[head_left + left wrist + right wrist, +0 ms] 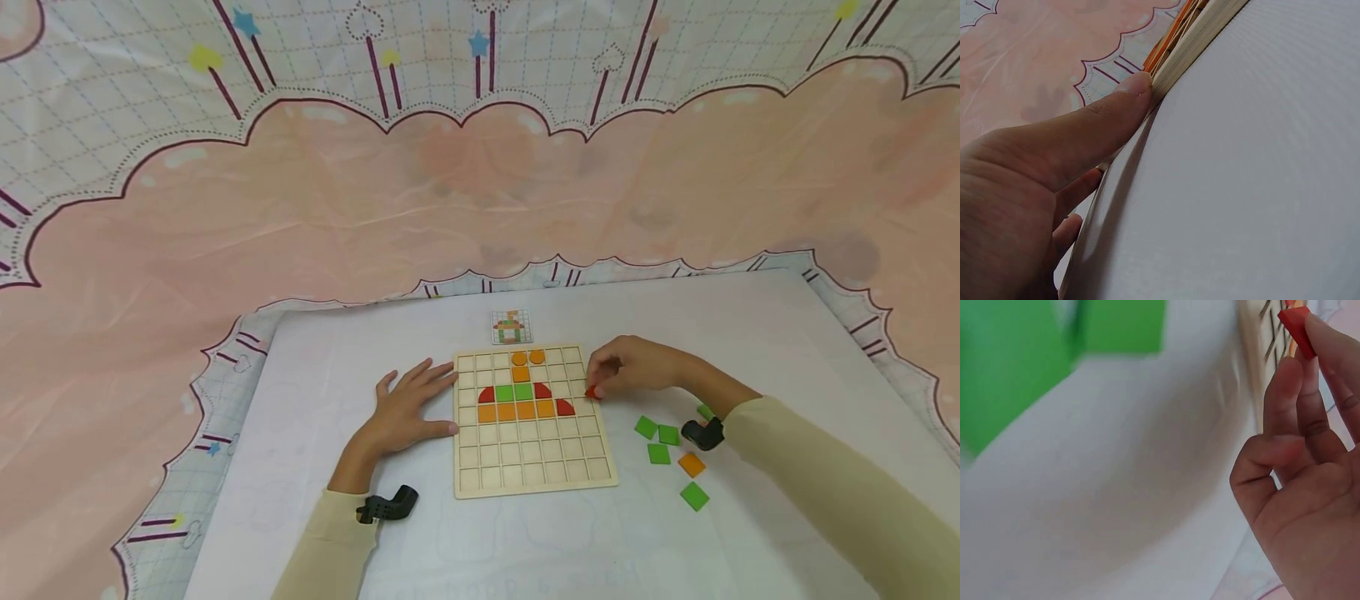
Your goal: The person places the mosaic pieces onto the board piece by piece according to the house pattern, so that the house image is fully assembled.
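A wooden grid board [532, 477] lies on the white table. My left hand [411, 412] is at its left side, fingers spread, with the thumb [1129, 94] against the edge. By the board's right edge, my right hand [639, 365] pinches a small red tile [1299, 328] between thumb and fingertips. On the grid, two orange round tiles [520, 358] sit in the top row above an orange square [521, 374]. Lower down, green squares [513, 392] lie between two red quarter-round tiles [542, 391]. Beneath them runs a row of orange squares [506, 411], with a red quarter-round tile [565, 407] at its right end.
Behind the board lies a small pattern card [512, 327]. Loose green squares [659, 454] and an orange square [692, 465] are scattered right of the board, under and near the right forearm. Patterned cloth [480, 192] hangs behind the table.
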Available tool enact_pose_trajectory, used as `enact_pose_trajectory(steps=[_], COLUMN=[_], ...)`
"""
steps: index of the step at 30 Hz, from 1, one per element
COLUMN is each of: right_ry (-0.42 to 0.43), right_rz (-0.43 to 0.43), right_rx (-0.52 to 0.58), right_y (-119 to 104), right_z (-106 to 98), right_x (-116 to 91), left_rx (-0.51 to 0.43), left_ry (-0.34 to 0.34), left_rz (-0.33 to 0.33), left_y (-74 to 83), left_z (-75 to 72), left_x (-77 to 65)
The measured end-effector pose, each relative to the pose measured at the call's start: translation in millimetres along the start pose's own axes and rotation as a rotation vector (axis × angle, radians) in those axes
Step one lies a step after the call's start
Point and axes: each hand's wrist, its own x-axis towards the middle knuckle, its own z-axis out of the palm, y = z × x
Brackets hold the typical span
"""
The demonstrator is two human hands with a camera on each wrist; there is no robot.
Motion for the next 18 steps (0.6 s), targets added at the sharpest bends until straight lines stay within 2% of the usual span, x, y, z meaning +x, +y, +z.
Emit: enact_pose_trajectory(steps=[18], right_ry=[0.016], right_rz=[-0.054], right_rx=[0.162], right_y=[-46.3], right_z=[31.8], right_x=[63.0], left_rx=[-0.009], left_ry=[-0.001], left_rz=[-0.003], left_y=[-2.0], left_z=[0.8], left_x=[0.0])
